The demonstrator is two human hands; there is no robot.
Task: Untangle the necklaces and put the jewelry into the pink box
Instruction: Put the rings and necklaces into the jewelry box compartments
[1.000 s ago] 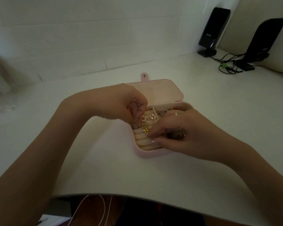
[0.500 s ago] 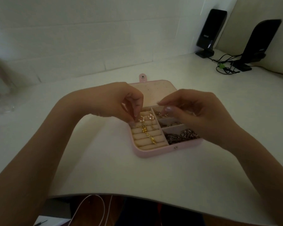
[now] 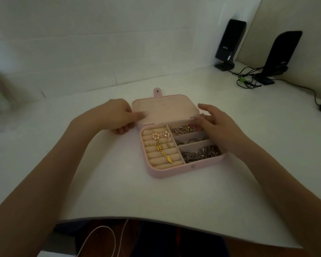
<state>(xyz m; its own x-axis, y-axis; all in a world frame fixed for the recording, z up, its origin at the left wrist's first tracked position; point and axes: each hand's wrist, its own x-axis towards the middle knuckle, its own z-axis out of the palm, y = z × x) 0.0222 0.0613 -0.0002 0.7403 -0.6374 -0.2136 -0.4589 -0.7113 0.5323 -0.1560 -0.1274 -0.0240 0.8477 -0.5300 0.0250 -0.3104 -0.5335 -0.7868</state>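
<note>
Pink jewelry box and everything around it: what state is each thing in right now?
Pink jewelry box: open, lid lying flat behind.
Gold leaf-pendant necklace: lying across the ring rolls.
Silver chain pile: in the nearest compartment.
Left hand: open, touching the lid.
Right hand: open, empty, at the box's far right side.

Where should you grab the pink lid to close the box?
Probably by the lid's far edge, near the snap tab. The lid lies open and flat behind the tray of the pink box, hinged along the near side, so the far edge swings up most easily. The left hand already touches its left edge, and the right hand is beside its right corner; slip fingers under from both sides.
</note>
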